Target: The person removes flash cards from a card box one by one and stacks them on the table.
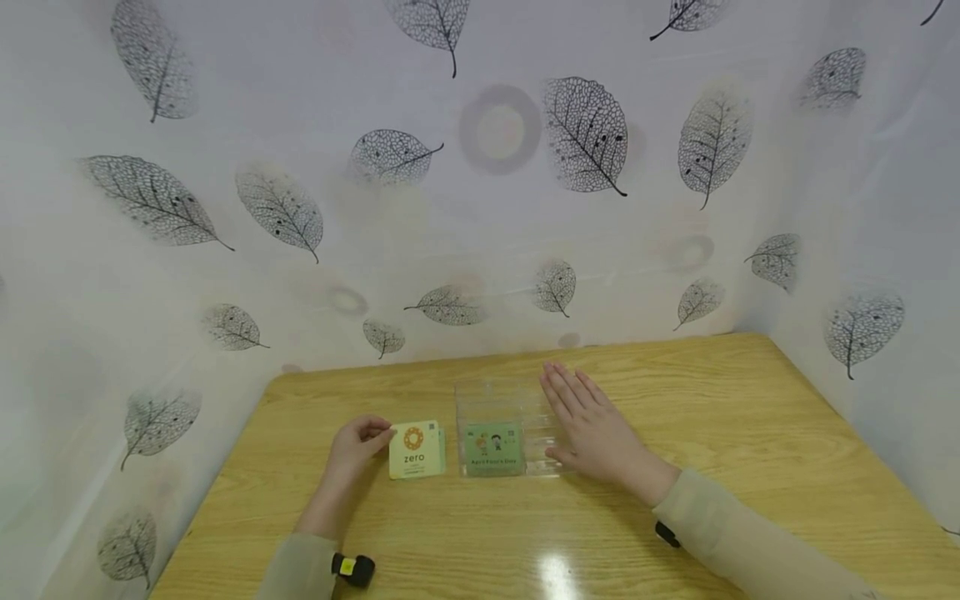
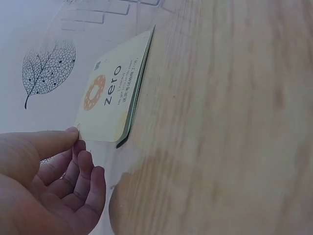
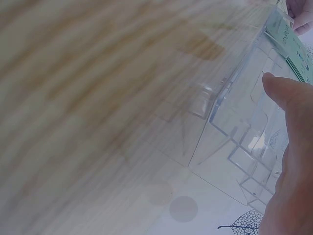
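A pale yellow card with an orange ring and the word "zero" (image 1: 417,467) lies on top of a greenish card edge. My left hand (image 1: 356,443) pinches its near-left corner, thumb above, as the left wrist view shows. Right of it lies a clear plastic case (image 1: 487,406), opened out flat. Green cards marked "April Fool's Day" (image 1: 492,467) sit in its left half. My right hand (image 1: 597,429) rests on the right half of the case, fingers straight and thumb out to the side. In the right wrist view the case's clear walls (image 3: 239,112) show under the thumb.
The wooden table (image 1: 480,533) has a light glare near its front. Behind and on both sides hangs a white sheet (image 1: 480,217) printed with dark leaves. A black wrist camera (image 1: 358,570) is strapped at the left cuff.
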Demonstrator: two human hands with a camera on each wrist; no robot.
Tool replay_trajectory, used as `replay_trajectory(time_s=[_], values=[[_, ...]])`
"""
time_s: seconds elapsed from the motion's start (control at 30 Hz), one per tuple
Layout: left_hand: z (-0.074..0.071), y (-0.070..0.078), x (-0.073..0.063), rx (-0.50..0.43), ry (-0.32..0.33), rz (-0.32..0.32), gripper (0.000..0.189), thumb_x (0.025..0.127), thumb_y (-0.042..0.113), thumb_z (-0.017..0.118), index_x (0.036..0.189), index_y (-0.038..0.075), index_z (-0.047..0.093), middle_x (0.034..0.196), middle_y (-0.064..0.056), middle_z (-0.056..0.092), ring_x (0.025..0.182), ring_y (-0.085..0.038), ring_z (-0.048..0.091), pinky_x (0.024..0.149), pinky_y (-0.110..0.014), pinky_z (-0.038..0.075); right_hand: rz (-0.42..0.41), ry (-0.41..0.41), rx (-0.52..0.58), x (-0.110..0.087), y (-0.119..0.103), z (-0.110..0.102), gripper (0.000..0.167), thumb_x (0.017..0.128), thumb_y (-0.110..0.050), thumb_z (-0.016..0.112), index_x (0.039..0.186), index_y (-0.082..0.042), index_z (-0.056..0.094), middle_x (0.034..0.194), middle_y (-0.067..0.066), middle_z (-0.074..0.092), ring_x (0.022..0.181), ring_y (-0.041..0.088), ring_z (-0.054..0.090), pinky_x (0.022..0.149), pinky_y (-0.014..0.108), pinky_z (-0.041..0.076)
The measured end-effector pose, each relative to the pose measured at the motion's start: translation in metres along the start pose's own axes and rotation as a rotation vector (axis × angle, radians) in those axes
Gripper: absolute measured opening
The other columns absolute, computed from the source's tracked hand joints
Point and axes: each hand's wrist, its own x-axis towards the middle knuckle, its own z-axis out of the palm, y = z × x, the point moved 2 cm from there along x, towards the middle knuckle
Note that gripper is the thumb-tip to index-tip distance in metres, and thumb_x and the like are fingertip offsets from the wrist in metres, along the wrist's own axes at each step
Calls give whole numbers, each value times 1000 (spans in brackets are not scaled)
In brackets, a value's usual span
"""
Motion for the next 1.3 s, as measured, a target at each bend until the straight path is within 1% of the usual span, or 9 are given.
replay_trajectory(time_s=[0.2,0.37,0.6,0.77,0.93,1.1,1.3], values=[[2,-1,3,1,-5,-2,19,101,5,70,114,-8,69,100,-13,72,83,-10,61,70,-19,53,3,-19,-19,0,0,1,111,93,-65,69,166,3,19,177,21,13,165,38,16,135,53,17],[2,-2,2,5,-13,9,18,102,6,69,114,-7,69,101,-13,71,84,-11,59,70,-20,52,5,-21,-18,0,0,3,112,93,-66,69,167,3,19,177,20,12,165,38,17,135,53,16],[1,-3,3,-2,-10,11,17,102,4,68,114,-8,69,100,-13,72,85,-12,62,70,-19,54,1,8,-7,0,0,4,113,91,-65,71,166,4,22,177,22,16,163,40,23,134,54,19],[1,-2,2,-17,-13,17,18,103,3,66,116,-9,69,103,-16,72,89,-16,65,72,-19,55,-9,39,-6,0,0,3,113,90,-63,73,165,5,24,176,23,19,161,42,27,133,55,22],[1,-2,0,-21,-9,13,19,104,5,64,118,-8,68,106,-17,72,91,-17,66,73,-20,55,-13,49,-12,-1,0,3,113,90,-64,73,165,5,23,175,23,20,161,41,27,132,55,25],[0,0,0,-24,0,6,20,105,6,64,119,-8,68,104,-16,72,89,-16,66,73,-20,55,-16,59,-9,-1,0,3,114,89,-64,73,165,5,23,175,23,21,161,41,27,133,54,21],[-1,2,-1,-46,3,-5,22,105,6,64,121,-9,67,107,-18,72,92,-16,67,75,-19,56,-10,44,8,-1,0,3,112,91,-62,73,165,5,23,176,23,18,163,40,23,136,51,11]])
